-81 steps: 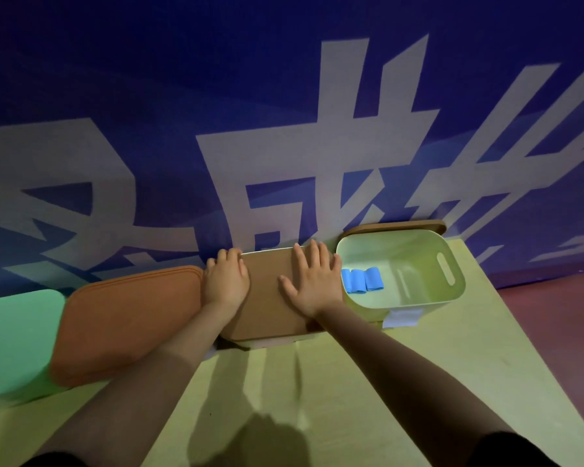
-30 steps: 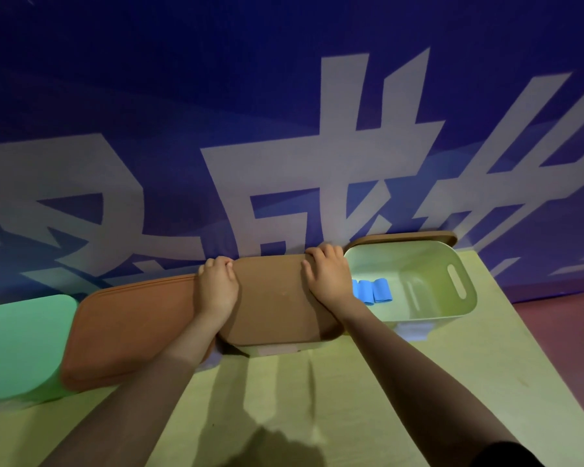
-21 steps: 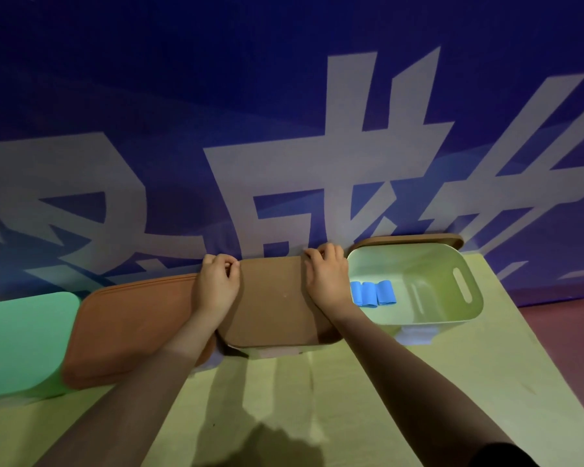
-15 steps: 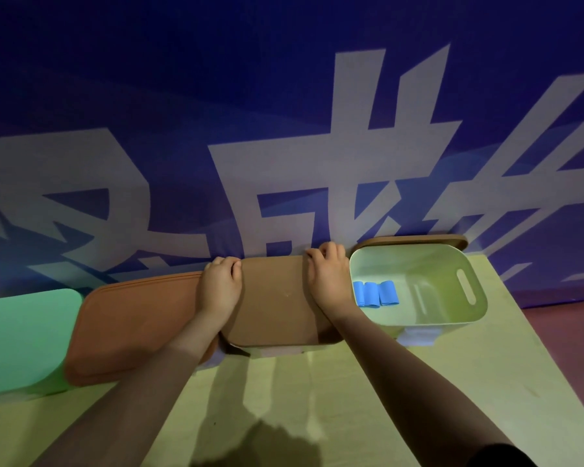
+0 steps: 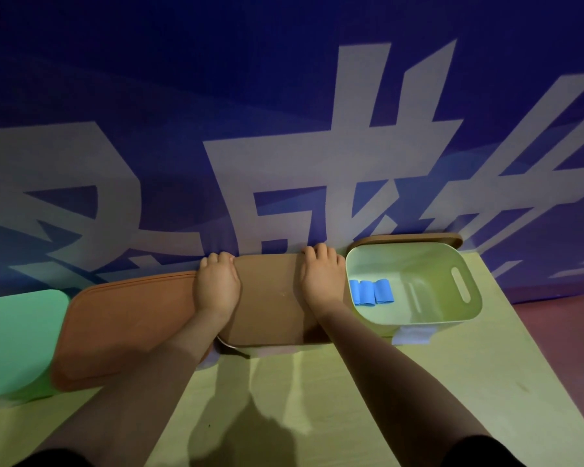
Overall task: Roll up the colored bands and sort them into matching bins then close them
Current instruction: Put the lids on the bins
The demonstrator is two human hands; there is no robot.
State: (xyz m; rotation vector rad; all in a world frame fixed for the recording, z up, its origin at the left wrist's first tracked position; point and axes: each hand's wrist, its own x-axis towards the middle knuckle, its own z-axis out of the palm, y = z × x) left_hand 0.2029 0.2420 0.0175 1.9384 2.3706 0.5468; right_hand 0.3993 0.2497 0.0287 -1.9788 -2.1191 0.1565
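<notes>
From the head view, the left hand [image 5: 216,287] and right hand [image 5: 321,278] lie on the brown lid [image 5: 268,298], fingers curled over its far edge. Three rolled blue bands [image 5: 371,292] sit inside the open pale-green bin [image 5: 466,318] just right.

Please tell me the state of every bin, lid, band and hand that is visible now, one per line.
middle bin lid: on its bin, both hands on it
left hand: fingers curled over the lid's far edge
right hand: fingers curled over the lid's far edge
orange lid: closed
right bin: open
blue bands: rolled, inside the right bin
spare lid: behind the right bin, not fitted
</notes>
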